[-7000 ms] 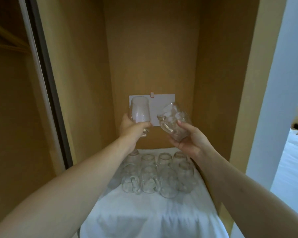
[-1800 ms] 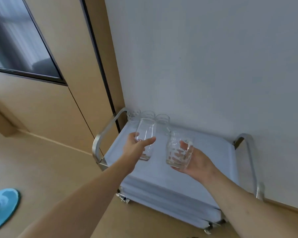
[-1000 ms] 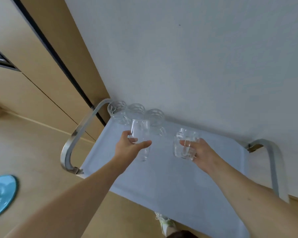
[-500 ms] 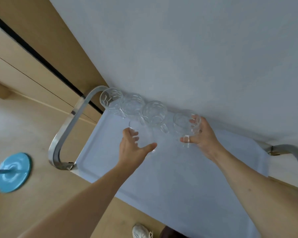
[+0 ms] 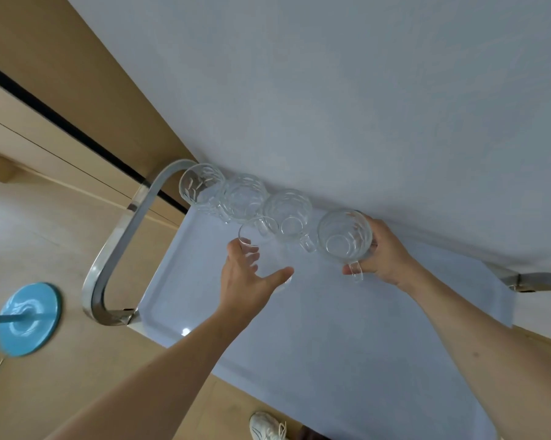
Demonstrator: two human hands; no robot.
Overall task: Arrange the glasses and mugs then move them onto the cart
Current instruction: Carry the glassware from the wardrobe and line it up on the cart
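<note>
Three clear dimpled glass mugs (image 5: pixel 245 198) line grey cart tray (image 5: pixel 331 344) at 12 o'clock. Right hand (image 5: pixel 383 255) fingers wrap fourth mug (image 5: pixel 344 238), setting it at row's end; left hand (image 5: pixel 248 281) fingers hold plain tumbler (image 5: pixel 258 246), likely placed next, in front.

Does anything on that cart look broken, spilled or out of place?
Nothing stands out. Three glass mugs stand in a neat row along the cart by the wall. The right hand adds a fourth mug; the left hand holds a plain glass.

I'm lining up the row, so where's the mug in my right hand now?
In the head view, the mug sits in your right hand at the cart's back edge by the wall, just right of the three mugs.
</note>
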